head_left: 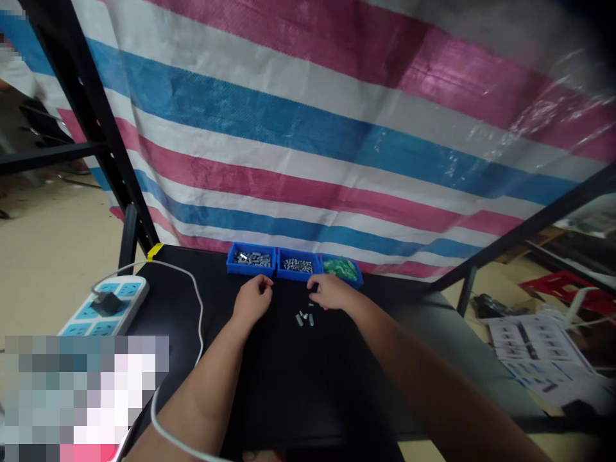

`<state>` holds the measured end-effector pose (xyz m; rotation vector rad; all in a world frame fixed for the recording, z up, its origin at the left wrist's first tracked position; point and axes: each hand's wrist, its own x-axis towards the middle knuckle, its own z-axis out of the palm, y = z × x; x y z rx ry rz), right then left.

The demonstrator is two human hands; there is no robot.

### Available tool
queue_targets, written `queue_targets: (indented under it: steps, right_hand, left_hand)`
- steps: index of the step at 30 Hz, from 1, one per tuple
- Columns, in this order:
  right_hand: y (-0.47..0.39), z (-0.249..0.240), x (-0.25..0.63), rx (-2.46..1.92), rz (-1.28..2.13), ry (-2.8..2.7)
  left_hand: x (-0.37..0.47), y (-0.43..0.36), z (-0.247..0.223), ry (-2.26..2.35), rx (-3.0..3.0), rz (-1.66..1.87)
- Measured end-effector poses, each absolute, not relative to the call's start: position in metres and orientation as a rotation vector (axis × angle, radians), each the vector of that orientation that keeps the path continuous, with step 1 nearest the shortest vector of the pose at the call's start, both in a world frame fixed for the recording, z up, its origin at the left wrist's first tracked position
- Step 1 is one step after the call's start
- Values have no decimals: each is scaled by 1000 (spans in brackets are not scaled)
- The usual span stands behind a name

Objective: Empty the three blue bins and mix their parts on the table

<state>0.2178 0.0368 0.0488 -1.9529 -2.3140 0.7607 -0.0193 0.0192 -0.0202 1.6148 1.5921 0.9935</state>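
Bare forearms (199, 391) nearest me lead to left hand (253, 298) and right hand (331, 292), apart, any grip unclear to me, by metal pieces (311, 319) before blue bins (250, 269) at the table's (283, 385) far edge, probably light, stiff, slippery, best pinched by their long sides.

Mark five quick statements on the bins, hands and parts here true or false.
1. Three open blue plastic bins stand in a row on the black tabletop. True.
2. All three show green contents. False: only the rightmost bin does; the other two show small silver metal pieces.
3. Loose silver parts lie near the bare right hand. True.
4. The bare left hand is in front of the leftmost bin. True.
5. A white power strip with blue sockets lies right of both hands. False: it lies left of them.
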Motion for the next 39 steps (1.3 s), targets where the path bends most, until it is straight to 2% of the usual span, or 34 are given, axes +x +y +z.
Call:
queue_targets:
  steps: [3, 7, 11, 15, 18, 26, 33, 39]
  right_hand:
    - [16, 28, 230, -1881, 953, -2284]
    - [11, 18, 226, -1858, 863, -2259]
    - [29, 37, 216, -1735, 645, -2237]
    - [57, 62, 208, -1448, 326, -1961]
    - [73, 69, 203, -1337, 230, -1900]
    - [41, 55, 217, -1707, 364, -2206]
    - [-3, 21, 238, -1791, 822, -2387]
    - [-18, 23, 230, -1669, 657, -2267]
  left_hand:
    - [-19, 19, -22, 1605, 1647, 976]
    - [-19, 19, -26, 1595, 1676, 970]
    - [-20, 20, -28, 1596, 1684, 965]
    - [-19, 21, -28, 1600, 1675, 956]
    - [-19, 22, -28, 1601, 1677, 956]
    - [-20, 23, -29, 1575, 1687, 967]
    - [-19, 21, -28, 1583, 1676, 965]
    - [-19, 20, -26, 1575, 1669, 964]
